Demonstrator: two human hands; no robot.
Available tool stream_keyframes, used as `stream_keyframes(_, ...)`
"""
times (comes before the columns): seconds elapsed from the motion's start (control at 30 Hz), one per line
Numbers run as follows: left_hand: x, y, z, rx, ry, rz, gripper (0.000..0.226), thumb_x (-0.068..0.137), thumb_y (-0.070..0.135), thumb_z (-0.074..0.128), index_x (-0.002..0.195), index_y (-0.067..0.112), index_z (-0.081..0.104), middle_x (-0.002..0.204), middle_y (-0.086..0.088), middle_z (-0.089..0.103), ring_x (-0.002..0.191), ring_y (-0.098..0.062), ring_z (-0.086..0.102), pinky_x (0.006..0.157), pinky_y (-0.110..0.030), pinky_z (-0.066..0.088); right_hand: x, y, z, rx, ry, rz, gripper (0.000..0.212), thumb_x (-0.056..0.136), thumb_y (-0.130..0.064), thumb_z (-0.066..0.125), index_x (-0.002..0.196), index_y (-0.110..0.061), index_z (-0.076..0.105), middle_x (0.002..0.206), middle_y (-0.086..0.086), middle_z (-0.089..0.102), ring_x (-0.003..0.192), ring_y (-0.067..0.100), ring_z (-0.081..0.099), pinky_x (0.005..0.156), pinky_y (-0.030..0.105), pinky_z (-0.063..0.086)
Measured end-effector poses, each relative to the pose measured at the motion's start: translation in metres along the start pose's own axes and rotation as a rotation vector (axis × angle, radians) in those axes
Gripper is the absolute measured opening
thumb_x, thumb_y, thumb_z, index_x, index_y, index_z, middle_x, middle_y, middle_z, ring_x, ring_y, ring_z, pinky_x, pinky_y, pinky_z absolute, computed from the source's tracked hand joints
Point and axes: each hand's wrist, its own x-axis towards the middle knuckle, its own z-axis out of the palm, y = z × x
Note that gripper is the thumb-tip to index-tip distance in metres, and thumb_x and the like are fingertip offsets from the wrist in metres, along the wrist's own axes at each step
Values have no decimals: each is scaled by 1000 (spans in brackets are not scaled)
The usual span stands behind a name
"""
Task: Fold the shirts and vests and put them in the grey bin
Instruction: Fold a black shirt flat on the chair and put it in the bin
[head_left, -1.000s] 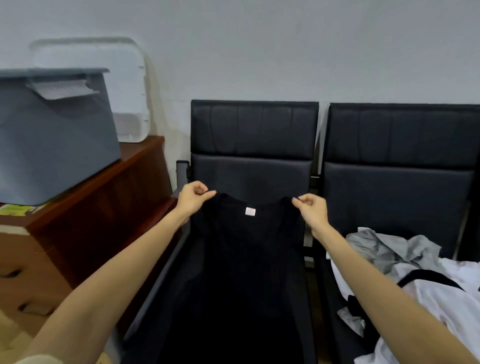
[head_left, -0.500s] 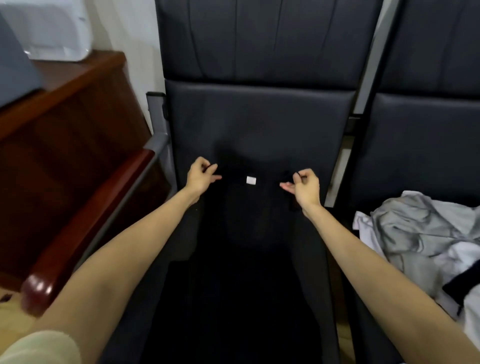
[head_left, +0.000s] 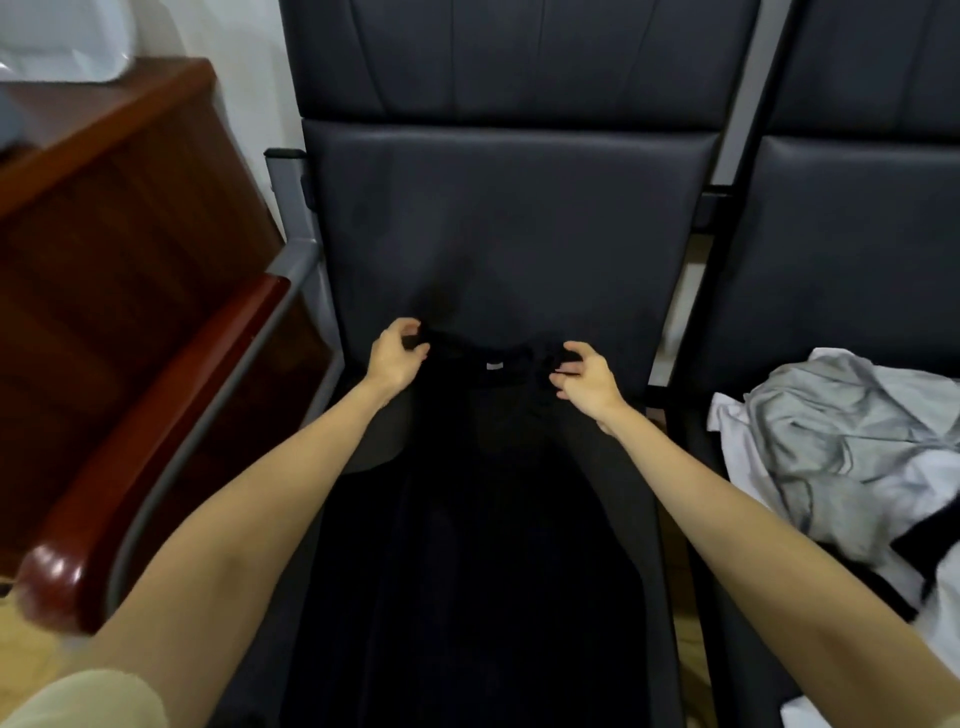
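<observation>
A black vest (head_left: 483, 519) with a small white neck label lies flat along the seat of the left black chair (head_left: 509, 234), neck end toward the backrest. My left hand (head_left: 396, 359) grips the vest's left shoulder strap with curled fingers. My right hand (head_left: 584, 375) pinches the right shoulder strap between thumb and fingers. Both hands are low, at the seat's back edge. Only a dark grey corner (head_left: 7, 122), probably of the grey bin, shows at the left edge on the wooden cabinet.
A crumpled pile of grey and white garments (head_left: 841, 447) lies on the right chair's seat. A wooden armrest (head_left: 156, 431) and the wooden cabinet (head_left: 114, 218) stand close on the left. A white object (head_left: 57, 47) sits on the cabinet top.
The vest went from hanging up in front of the backrest to lying down on the seat. Both hands dropped with it, and the view tilted downward.
</observation>
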Motion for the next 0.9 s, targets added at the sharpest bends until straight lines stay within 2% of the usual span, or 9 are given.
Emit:
stream_keyframes(0.07, -21, -19, -10, 123, 53, 10, 38, 91, 6, 61, 129, 5, 54, 127, -11, 59, 114, -27, 59, 101, -37, 46, -16, 11, -8, -29, 33, 6, 49, 91, -4, 60, 135, -16, 46, 108, 5, 61, 107, 22, 59, 96, 43, 51)
stream_keyframes(0.17, -64, -57, -24, 299, 84, -39, 34, 90, 8, 63, 124, 2, 57, 122, -18, 59, 109, -32, 61, 93, -35, 46, -50, 43, -22, -66, 103, 68, 21, 90, -3, 56, 107, -16, 56, 102, 13, 66, 88, 23, 64, 86, 45, 56)
stream_keyframes(0.27, -104, -97, -36, 444, 99, -190, 42, 89, 23, 68, 124, 3, 55, 122, -22, 56, 113, -37, 54, 93, -40, 46, -92, 74, -30, -212, 111, 91, 7, 89, -9, 62, 86, -15, 61, 97, 14, 68, 85, 22, 62, 76, 33, 50)
stream_keyframes(0.37, -133, -116, -40, 506, 88, -292, 55, 85, 39, 71, 122, 3, 53, 121, -24, 55, 110, -39, 55, 88, -44, 50, -129, 97, -25, -408, -7, 55, 17, 87, -26, 70, 87, -11, 62, 85, 8, 63, 87, 22, 61, 71, 24, 39)
stream_keyframes(0.53, -151, -116, -36, 542, 152, -364, 53, 87, 45, 66, 117, 1, 60, 119, -25, 57, 109, -40, 55, 87, -48, 52, -156, 109, -8, -693, -108, -16, 37, 86, -38, 70, 99, -5, 60, 104, 15, 59, 105, 30, 53, 79, 32, 42)
stream_keyframes(0.63, -160, -103, -35, 403, 258, -319, 41, 97, 30, 56, 122, -2, 51, 114, -25, 59, 105, -42, 58, 84, -46, 49, -165, 92, -3, -213, 29, 33, 9, 87, -12, 66, 91, -6, 62, 92, 8, 67, 95, 28, 64, 79, 34, 49)
stream_keyframes(0.73, -167, -93, -46, 280, 380, -244, 30, 101, 23, 48, 118, -1, 44, 87, -19, 59, 83, -37, 61, 70, -44, 46, -167, 76, -14, 479, 136, 294, 21, 82, 6, 66, 89, -10, 53, 88, 8, 63, 84, 23, 63, 76, 33, 50)
stream_keyframes(0.8, -166, -94, -56, 288, 379, -200, 25, 101, 22, 48, 115, 1, 44, 85, -16, 57, 78, -32, 57, 69, -40, 42, -162, 82, -24, 637, 134, 373, 30, 77, 6, 72, 92, -12, 52, 97, 12, 62, 93, 26, 63, 85, 40, 51)
stream_keyframes(0.9, -158, -103, -65, 326, 341, -177, 21, 100, 20, 49, 113, 3, 44, 85, -18, 60, 79, -34, 58, 68, -39, 42, -156, 86, -34, 811, 73, 398, 20, 80, 1, 71, 88, -12, 59, 97, 14, 67, 92, 25, 66, 89, 38, 53)
